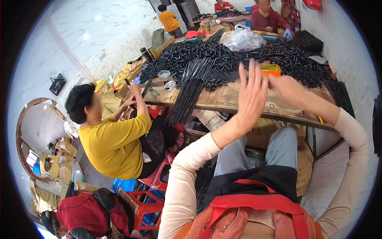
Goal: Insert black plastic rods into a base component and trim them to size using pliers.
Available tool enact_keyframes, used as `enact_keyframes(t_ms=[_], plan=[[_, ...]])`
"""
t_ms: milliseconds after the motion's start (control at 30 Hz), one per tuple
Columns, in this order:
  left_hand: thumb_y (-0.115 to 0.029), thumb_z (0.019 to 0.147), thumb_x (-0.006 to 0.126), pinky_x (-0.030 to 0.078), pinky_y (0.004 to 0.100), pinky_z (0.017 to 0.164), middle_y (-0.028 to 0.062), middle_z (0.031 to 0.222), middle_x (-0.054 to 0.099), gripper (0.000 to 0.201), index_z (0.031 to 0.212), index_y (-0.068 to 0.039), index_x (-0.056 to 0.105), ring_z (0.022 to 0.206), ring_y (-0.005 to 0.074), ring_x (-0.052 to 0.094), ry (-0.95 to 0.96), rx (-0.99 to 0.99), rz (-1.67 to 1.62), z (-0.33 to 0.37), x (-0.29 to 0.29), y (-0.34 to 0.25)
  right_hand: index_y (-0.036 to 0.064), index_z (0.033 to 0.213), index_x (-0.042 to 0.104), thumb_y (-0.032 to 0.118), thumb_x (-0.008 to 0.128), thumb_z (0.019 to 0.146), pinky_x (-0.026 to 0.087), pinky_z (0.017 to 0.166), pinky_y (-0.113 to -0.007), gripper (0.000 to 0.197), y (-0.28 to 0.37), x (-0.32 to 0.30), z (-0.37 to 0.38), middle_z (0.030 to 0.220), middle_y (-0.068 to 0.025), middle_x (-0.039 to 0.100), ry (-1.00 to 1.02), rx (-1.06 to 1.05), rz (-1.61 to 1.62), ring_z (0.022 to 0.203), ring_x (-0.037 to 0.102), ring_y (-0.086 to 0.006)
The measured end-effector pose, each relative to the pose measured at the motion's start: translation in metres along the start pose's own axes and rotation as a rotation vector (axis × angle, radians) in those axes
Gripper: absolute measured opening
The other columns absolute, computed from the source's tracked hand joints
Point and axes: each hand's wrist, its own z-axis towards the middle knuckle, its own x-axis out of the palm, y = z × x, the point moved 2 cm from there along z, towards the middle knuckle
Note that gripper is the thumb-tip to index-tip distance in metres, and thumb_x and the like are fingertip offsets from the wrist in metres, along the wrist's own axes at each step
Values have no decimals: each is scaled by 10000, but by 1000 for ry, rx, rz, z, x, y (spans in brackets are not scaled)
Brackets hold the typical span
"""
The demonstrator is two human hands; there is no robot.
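Note:
My left hand [253,91] is raised above the near part of the wooden table [223,95], fingers stretched out and nothing visible in it. Beside it, my right hand [287,91] is smeared by motion; its fingers are blurred against the left hand, so I cannot see whether they hold anything. Just beyond both hands sits an orange box [271,72] with a yellow inside. A large heap of short black tube-like pieces [290,59] covers the table behind it. To the left of my hands, a bundle of long thin black rods [191,87] hangs over the table's near edge.
A co-worker in a yellow top [115,143] sits at my left, handling a dark piece. Clear plastic bags [242,38] lie on the heap. Another person [270,20] works across the table. A red stool [147,203] stands at lower left, near someone bending in dark red.

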Motion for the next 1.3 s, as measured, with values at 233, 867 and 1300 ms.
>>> enact_keyframes(t_ms=[233,867,1300], plan=[[-186,847,694,352,448,1080,164,1326,498,567,1338,-10,471,1283,310,439,193,-200,-1049,-36,55,-16,110,832,460,514,487,972,265,365,-244,429,-7,-7,37,537,36,358,-364,353,1558,403,320,-70],[-125,919,637,487,352,868,101,1046,660,303,1169,34,571,970,170,599,1138,-647,-1848,-275,108,-119,56,810,488,342,439,1025,316,407,-226,362,55,242,-162,564,-1,444,-350,988,1730,424,394,-77],[-256,971,549,516,273,626,79,773,695,274,1024,-14,665,708,123,662,877,-610,-1162,-74,193,52,42,980,505,192,545,968,418,568,-236,156,1,206,-117,715,-22,544,-431,878,1538,584,524,-96]])
